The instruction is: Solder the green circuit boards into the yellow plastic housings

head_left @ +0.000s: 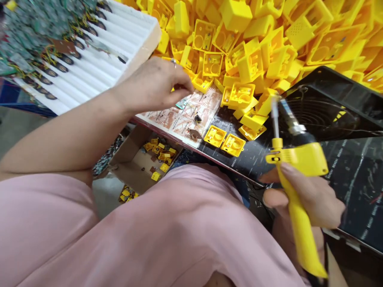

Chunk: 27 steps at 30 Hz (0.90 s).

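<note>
My right hand is wrapped round a yellow soldering gun, its metal tip pointing up and away from me. Over a stained white sheet reaches my left hand, thumb and fingertips drawn together in a pinch; whatever may be between them is hidden. Just below its thumb shows part of a small green circuit board. A small black part and a round brown disc lie on the sheet. Side by side at the bench edge sit two open yellow casings, a left one and a right one.
A large heap of yellow casings covers the back of the bench. A black fan housing stands behind the soldering gun. At left, a white foam tray carries wired boards with round black parts. A cardboard box of yellow pieces sits below.
</note>
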### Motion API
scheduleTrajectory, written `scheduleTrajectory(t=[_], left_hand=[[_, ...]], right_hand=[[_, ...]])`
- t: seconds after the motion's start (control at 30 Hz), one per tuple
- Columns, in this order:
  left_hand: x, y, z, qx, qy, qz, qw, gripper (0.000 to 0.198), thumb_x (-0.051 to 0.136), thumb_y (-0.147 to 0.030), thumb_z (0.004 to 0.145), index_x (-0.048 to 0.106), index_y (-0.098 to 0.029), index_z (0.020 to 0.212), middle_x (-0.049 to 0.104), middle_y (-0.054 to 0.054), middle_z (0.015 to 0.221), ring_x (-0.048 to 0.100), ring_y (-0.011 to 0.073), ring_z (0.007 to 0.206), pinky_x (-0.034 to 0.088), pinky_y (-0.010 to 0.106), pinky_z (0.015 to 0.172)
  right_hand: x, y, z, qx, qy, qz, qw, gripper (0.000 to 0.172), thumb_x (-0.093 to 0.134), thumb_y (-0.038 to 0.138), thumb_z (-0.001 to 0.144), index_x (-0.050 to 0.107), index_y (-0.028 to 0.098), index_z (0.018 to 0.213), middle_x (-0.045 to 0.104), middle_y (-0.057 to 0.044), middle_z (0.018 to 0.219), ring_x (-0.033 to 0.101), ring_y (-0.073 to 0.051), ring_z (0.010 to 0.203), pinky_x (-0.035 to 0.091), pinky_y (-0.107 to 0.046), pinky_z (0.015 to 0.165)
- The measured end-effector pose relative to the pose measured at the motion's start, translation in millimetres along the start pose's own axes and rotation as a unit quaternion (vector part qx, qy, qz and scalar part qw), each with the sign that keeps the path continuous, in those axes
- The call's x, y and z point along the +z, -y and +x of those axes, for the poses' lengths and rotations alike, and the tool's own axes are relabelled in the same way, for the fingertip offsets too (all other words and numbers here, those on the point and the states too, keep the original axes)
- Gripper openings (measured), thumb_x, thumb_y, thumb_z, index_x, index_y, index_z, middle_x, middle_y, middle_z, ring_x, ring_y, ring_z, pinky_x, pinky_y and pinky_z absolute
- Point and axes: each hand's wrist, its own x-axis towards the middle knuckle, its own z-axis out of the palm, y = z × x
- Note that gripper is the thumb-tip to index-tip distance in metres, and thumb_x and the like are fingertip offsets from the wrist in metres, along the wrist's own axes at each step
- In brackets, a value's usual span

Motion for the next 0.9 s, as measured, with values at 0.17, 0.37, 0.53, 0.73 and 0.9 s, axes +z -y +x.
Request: scheduleTrajectory(t=[0.17, 0.37, 0.53, 0.73, 0.9], left_hand=[[48.6, 25.4, -7.4, 0.074, -0.008, 0.006, 0.997, 0.039, 0.055, -0.025, 0.094, 0.074, -0.023, 0.128, 0.07, 0.008, 0.138, 0.063, 0.0316, 0.132, 0.05, 0.049, 0.114], [83.1, 29.3, -2.6, 0.055, -0.056, -0.04, 0.996, 0.026, 0.053, -0.03, 0.096, 0.076, -0.018, 0.098, 0.077, 0.011, 0.114, 0.07, 0.032, 0.119, 0.051, 0.052, 0.109], [63.6, 28.4, -22.6, -0.031, -0.121, -0.215, 0.969, 0.029, 0.059, -0.041, 0.094, 0.077, -0.018, 0.099, 0.078, 0.005, 0.096, 0.074, 0.0235, 0.095, 0.058, 0.04, 0.097], [41.4, 18.8, -19.3, -0.046, -0.103, -0.38, 0.918, 0.039, 0.072, -0.057, 0.088, 0.077, -0.019, 0.094, 0.078, 0.005, 0.087, 0.073, 0.02, 0.085, 0.061, 0.033, 0.084], [39.8, 12.2, -16.0, -0.015, -0.058, -0.332, 0.941, 0.029, 0.067, -0.044, 0.09, 0.078, -0.019, 0.097, 0.077, 0.002, 0.088, 0.073, 0.0201, 0.087, 0.06, 0.035, 0.088]], right_hand=[[9.1, -1.7, 27.3, -0.111, 0.05, -0.067, 0.99, 0.025, 0.074, 0.02, 0.097, 0.073, 0.026, 0.122, 0.051, 0.007, 0.057, 0.052, -0.01, 0.047, 0.043, -0.024, 0.054], [39.8, -7.9, 34.6, -0.128, 0.094, -0.089, 0.983, 0.027, 0.072, 0.027, 0.099, 0.063, 0.021, 0.124, 0.07, -0.002, 0.083, 0.066, -0.018, 0.07, 0.05, -0.028, 0.065], [51.4, -2.0, 29.3, -0.098, 0.078, -0.089, 0.988, 0.033, 0.075, 0.026, 0.097, 0.062, 0.021, 0.126, 0.072, -0.003, 0.089, 0.067, -0.017, 0.074, 0.049, -0.026, 0.065], [84.0, 17.8, 47.0, -0.086, 0.052, -0.087, 0.991, 0.028, 0.069, 0.039, 0.102, 0.067, 0.024, 0.126, 0.075, -0.003, 0.096, 0.071, -0.017, 0.077, 0.053, -0.027, 0.068], [59.5, 26.7, 53.0, -0.071, -0.004, -0.054, 0.996, 0.031, 0.083, 0.032, 0.092, 0.069, 0.024, 0.118, 0.072, 0.004, 0.075, 0.065, -0.012, 0.059, 0.052, -0.025, 0.064]])
